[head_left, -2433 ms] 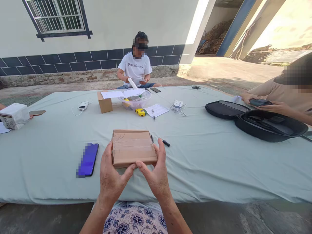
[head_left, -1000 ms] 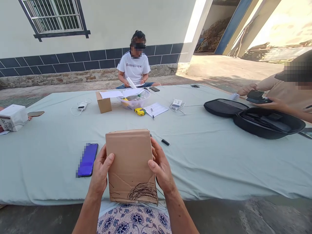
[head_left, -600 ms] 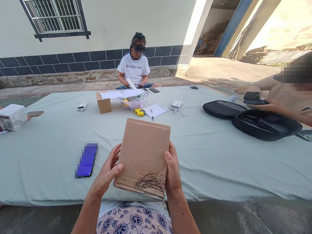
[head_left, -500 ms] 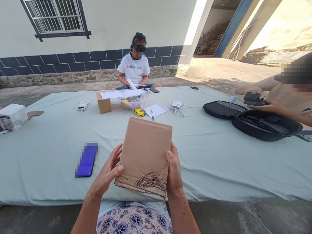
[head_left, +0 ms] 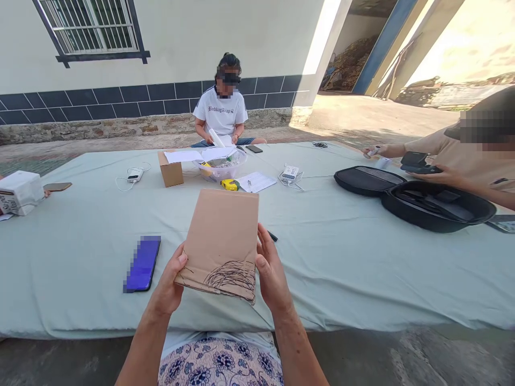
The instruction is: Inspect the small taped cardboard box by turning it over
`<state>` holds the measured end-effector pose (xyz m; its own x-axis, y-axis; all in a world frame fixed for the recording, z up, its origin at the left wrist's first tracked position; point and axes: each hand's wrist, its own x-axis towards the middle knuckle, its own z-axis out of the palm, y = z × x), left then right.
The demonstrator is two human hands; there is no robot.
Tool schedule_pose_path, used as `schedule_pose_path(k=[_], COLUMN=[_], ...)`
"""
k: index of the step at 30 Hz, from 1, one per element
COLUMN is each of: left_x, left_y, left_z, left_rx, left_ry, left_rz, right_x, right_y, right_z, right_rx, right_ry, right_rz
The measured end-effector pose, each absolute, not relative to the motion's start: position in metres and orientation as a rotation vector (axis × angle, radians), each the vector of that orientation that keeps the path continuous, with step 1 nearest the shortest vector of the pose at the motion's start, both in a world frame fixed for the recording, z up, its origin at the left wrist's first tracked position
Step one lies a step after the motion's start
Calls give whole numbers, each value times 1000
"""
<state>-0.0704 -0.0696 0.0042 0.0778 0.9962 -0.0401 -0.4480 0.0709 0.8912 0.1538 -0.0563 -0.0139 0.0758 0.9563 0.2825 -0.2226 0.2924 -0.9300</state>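
Observation:
A brown cardboard piece (head_left: 225, 230) with dark scribbled lines near its lower edge is held up over the near side of the table. My left hand (head_left: 169, 281) grips its lower left edge, thumb on the front and the other fingers hidden behind. Along the right edge is my right hand (head_left: 273, 273), fingers apart and curved, thumb close to the cardboard; whether it touches is hard to tell. Just past those fingers shows the dark end of a pen-like object (head_left: 272, 236). A phone with a blue screen (head_left: 142, 265) lies left of my left hand.
Beyond the cardboard are a yellow tape measure (head_left: 230, 185), a paper sheet (head_left: 257, 182), a clear basin (head_left: 219, 172) and a small box (head_left: 172, 174). An unzipped black case (head_left: 438, 212) lies right, near a co-worker (head_left: 475, 155). Another person (head_left: 221, 110) sits opposite.
The cardboard has shifted left and tilted back slightly. My left hand has closed on its edge, while my right hand has loosened. The dark pen-like end has come into view.

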Motion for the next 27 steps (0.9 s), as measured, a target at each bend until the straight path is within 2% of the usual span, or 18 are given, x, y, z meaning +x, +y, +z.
schedule_pose_path(k=[13, 27], left_x=[-74, -93], left_y=[-66, -66], left_z=[14, 6], left_rx=[470, 347], left_ry=[960, 546], left_rz=[1434, 1180], right_x=[148, 158], right_y=[-63, -65], right_z=[-15, -9], right_rx=[-876, -737], right_ry=[-1398, -1565], right_rz=[1031, 714])
